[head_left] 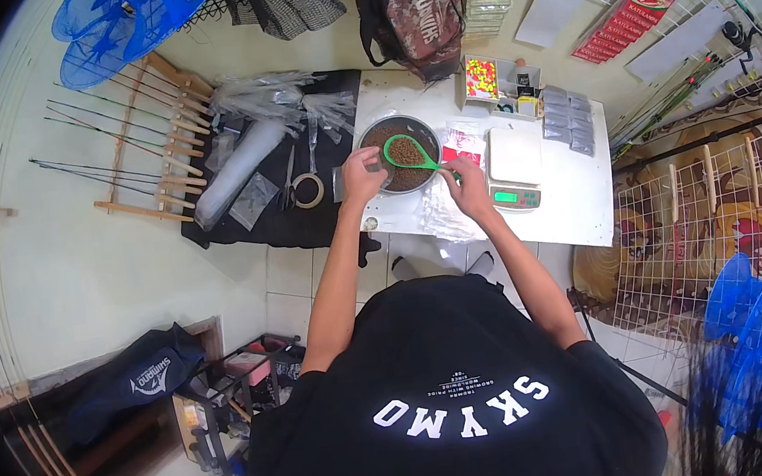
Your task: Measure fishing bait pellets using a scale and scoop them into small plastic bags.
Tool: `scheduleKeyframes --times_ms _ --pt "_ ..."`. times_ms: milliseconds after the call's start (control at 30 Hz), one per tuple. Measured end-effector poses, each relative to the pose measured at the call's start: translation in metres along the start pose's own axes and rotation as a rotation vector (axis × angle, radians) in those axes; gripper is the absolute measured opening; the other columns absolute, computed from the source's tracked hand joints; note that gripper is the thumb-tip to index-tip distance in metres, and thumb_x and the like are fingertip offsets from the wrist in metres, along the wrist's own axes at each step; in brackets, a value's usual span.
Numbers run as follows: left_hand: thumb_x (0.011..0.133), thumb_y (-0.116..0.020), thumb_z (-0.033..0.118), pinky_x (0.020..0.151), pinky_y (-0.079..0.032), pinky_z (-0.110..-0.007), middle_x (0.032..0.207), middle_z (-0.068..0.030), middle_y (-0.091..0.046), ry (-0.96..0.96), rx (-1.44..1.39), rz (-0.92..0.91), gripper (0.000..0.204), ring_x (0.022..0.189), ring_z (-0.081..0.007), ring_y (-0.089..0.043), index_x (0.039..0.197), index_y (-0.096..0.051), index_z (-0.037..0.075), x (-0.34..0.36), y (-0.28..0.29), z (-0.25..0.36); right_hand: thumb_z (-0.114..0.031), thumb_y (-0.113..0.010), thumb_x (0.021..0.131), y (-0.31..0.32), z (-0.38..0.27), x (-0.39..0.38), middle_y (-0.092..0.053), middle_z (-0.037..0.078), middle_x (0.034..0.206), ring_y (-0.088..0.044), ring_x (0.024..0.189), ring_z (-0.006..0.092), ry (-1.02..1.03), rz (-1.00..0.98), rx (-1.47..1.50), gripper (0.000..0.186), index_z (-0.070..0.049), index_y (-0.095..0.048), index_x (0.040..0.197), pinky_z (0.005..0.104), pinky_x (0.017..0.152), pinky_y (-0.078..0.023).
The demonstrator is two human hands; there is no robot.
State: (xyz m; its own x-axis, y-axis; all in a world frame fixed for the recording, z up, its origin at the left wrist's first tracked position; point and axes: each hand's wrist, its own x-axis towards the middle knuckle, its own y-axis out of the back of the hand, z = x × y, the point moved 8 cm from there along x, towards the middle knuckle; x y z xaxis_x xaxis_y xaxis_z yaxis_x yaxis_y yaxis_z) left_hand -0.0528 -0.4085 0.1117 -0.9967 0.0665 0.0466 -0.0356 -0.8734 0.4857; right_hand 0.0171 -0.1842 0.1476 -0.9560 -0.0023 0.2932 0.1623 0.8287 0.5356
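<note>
A round metal bowl [384,131] full of brown pellets stands on a white table [577,204]. My right hand [470,185] holds the handle of a green scoop [405,151] heaped with brown pellets, raised over the bowl. My left hand [361,174] is at the bowl's near left rim, fingers curled close to the scoop; whether it grips anything I cannot tell. Clear plastic bags [440,216] lie under my right hand. A small white digital scale [514,165] with a green display sits just right of that hand.
Left of the bowl, a black mat [247,231] carries scissors [288,178], a tape roll [308,190] and clear bags. Small grey packets [568,120] and a box of coloured beads [481,78] sit at the table's back. A camouflage backpack [414,5] leans beyond; wire racks stand right.
</note>
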Motion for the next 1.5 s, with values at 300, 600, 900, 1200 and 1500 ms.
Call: scheduleKeyframes --times_ms 300,600,900,1200,1500 --pt "0.058 -0.072 0.003 0.082 -0.053 -0.032 0.109 -0.0143 -0.066 -0.032 0.001 -0.030 0.048 0.094 -0.0226 -0.067 0.106 -0.066 -0.002 0.002 -0.005 0.005 -0.016 -0.060 0.086 0.001 -0.011 0.006 -0.056 0.015 0.087 -0.059 0.081 0.0349 -0.011 -0.165 -0.164 0.015 -0.003 -0.065 0.091 0.0428 0.070 -0.047" --pt "0.058 -0.071 0.002 0.082 -0.053 -0.030 0.109 -0.0132 -0.066 -0.038 -0.043 -0.056 0.048 0.092 -0.0205 -0.067 0.106 -0.065 -0.003 0.007 -0.003 0.017 -0.015 -0.058 0.085 -0.009 -0.038 0.021 -0.056 0.014 0.086 -0.060 0.081 0.0340 0.090 -0.169 -0.277 0.014 -0.002 -0.063 0.085 0.0444 0.069 -0.049" --pt "0.061 -0.073 0.001 0.084 -0.052 -0.029 0.113 -0.0135 -0.064 -0.010 -0.079 0.003 0.050 0.097 -0.0197 -0.066 0.109 -0.064 -0.003 0.013 0.009 0.027 -0.011 -0.060 0.083 -0.015 -0.071 0.035 -0.056 0.015 0.082 -0.059 0.076 0.0355 0.133 -0.108 -0.263 0.010 -0.001 -0.064 0.083 0.0438 0.066 -0.048" --pt "0.064 -0.074 0.002 0.085 -0.050 -0.029 0.113 -0.0138 -0.063 0.026 -0.115 0.090 0.049 0.101 -0.0211 -0.064 0.111 -0.062 -0.005 0.008 0.033 0.051 -0.002 -0.054 0.077 -0.026 -0.113 0.032 -0.052 0.015 0.083 -0.058 0.080 0.0325 0.345 -0.110 -0.229 0.011 0.001 -0.058 0.086 0.0404 0.067 -0.048" --pt "0.065 -0.071 -0.004 0.085 -0.051 -0.030 0.118 -0.0153 -0.061 0.112 -0.209 0.174 0.055 0.103 -0.0213 -0.062 0.117 -0.057 -0.007 0.000 0.066 0.009 -0.003 -0.063 0.076 -0.014 -0.129 0.027 -0.053 0.011 0.075 -0.056 0.072 0.0286 0.502 0.021 -0.157 0.006 -0.001 -0.061 0.081 0.0380 0.062 -0.046"
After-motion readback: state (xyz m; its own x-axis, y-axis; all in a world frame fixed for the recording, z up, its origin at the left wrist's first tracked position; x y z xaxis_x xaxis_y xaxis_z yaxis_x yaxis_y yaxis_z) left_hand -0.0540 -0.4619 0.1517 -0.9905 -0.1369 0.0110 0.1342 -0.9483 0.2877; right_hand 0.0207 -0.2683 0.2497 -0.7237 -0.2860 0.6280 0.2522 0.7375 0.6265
